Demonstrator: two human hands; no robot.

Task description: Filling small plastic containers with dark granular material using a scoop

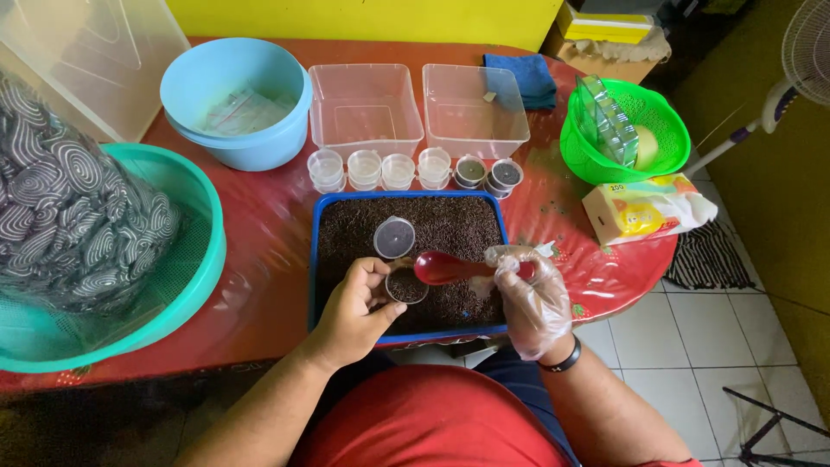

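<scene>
At frame centre we saw the left hand (353, 313) gripping a small cup (406, 286) (filled dark), the gloved right hand (534, 303) holding a red spoon (450, 268) over the blue tray (316, 259).

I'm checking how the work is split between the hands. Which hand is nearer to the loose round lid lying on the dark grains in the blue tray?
Left. The left hand sits just below the lid, holding a small cup. The gloved right hand is farther right, holding the red spoon.

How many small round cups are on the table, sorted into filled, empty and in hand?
Empty cup stacks: 4
Filled lidded cups: 2
Cup held in left hand under the red spoon: 1
Total: 7
</scene>
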